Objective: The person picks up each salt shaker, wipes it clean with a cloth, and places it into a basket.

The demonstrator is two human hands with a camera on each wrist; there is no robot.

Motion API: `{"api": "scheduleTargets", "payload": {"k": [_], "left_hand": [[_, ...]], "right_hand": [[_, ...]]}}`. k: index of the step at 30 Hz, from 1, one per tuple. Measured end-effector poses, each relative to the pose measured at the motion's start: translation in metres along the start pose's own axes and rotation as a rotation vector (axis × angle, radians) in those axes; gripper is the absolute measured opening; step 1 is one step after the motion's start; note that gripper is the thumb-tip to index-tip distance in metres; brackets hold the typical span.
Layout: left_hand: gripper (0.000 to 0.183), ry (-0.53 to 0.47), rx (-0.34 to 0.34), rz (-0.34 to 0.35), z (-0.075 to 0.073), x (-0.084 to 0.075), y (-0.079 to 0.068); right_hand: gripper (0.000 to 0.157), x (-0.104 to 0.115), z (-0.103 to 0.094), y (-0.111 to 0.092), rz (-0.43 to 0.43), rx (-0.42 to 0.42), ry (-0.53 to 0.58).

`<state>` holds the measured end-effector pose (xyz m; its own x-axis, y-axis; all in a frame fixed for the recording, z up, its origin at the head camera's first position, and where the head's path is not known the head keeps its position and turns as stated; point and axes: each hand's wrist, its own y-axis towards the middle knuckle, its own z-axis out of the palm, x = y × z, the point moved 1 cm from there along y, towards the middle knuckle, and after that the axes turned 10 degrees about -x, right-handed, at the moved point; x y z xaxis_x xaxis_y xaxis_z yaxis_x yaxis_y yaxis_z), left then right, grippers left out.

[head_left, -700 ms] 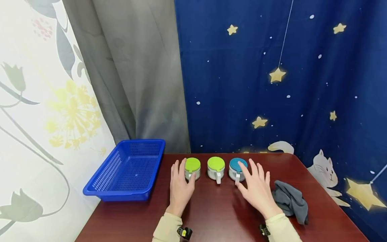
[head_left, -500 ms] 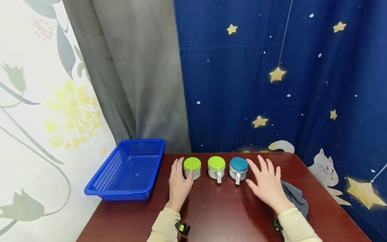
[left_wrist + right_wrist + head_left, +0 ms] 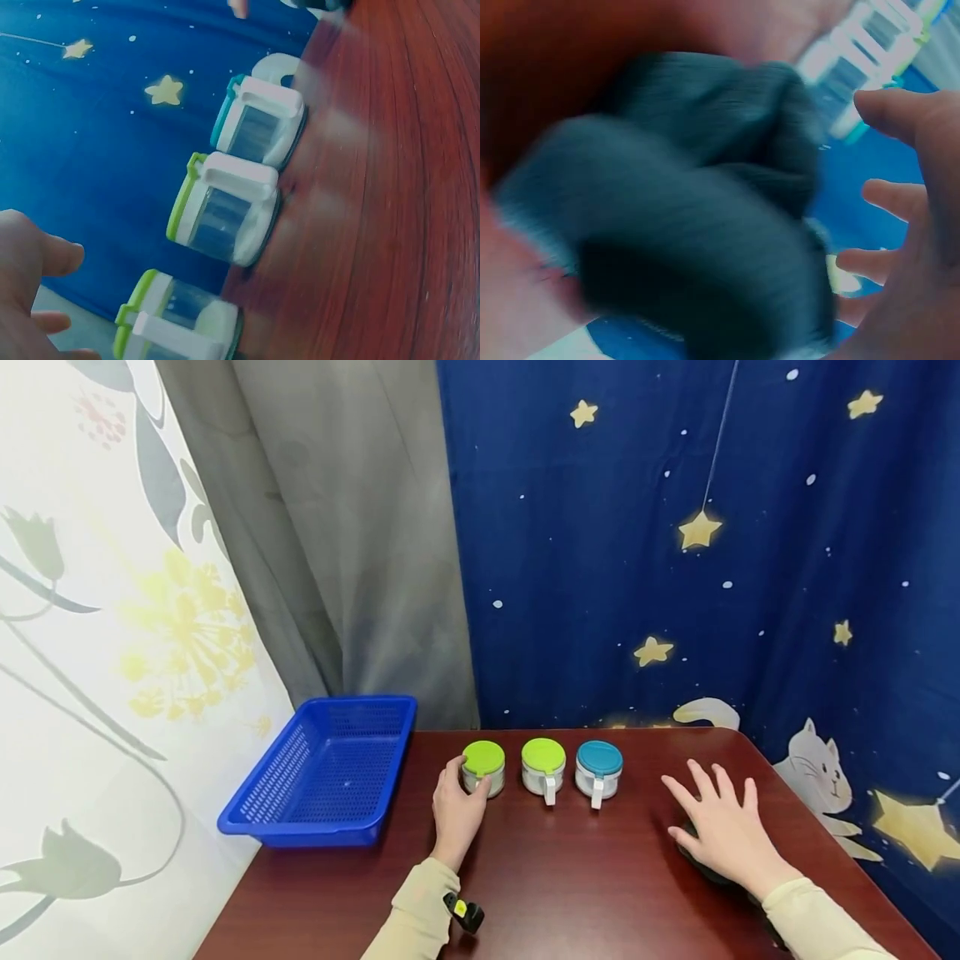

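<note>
Three small clear jars with white handles stand in a row at the back of the table: a left green-lidded jar (image 3: 483,759), a middle green-lidded jar (image 3: 543,757) and a blue-lidded jar (image 3: 599,759). My left hand (image 3: 459,810) is at the left jar, fingers by its left side and thumb in front. In the left wrist view a gap shows between those fingers (image 3: 64,256) and the jar (image 3: 176,322). Over a dark grey cloth (image 3: 697,202) at the right hovers my right hand (image 3: 726,831), fingers spread; it mostly hides the cloth in the head view.
A blue perforated basket (image 3: 318,833) stands at the back left of the dark red table (image 3: 570,885). Behind the table hang a grey curtain (image 3: 367,568) and a blue star-patterned curtain (image 3: 577,543). A white floral curtain (image 3: 97,710) borders the left side.
My right hand has moved right, away from the blue-lidded jar and over the cloth. My left hand's fingers have drawn in closer around the left jar. The jars stay in their row.
</note>
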<state>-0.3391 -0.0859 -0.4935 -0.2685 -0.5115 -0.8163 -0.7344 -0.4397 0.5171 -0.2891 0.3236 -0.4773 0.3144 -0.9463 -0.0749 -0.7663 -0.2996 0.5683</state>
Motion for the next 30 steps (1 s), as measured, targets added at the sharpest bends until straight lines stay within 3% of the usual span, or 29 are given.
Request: {"api": "scheduleTargets", "payload": {"k": [12,17,21,25,30], "left_hand": [[0.043,0.043,-0.047,-0.256,0.017,0.015,-0.002],[0.036,0.138,-0.043,-0.254,0.029,0.021,-0.007],[0.032,0.181,-0.070,-0.239,0.036,0.024,-0.007],[0.033,0.129,-0.143,-0.208,0.036,0.025,-0.002],[0.031,0.061,-0.194,-0.184,0.034,0.025,0.004]], "right_hand": [[0.092,-0.024,-0.003,-0.029,0.159,0.215,0.007],[0.091,-0.022,0.009,-0.040,0.208,0.288,0.073],[0.084,-0.018,0.019,-0.043,0.197,0.290,0.127],[0.087,-0.015,0.020,-0.044,0.194,0.252,0.132],[0.102,-0.015,0.016,-0.046,0.184,0.213,0.132]]}}
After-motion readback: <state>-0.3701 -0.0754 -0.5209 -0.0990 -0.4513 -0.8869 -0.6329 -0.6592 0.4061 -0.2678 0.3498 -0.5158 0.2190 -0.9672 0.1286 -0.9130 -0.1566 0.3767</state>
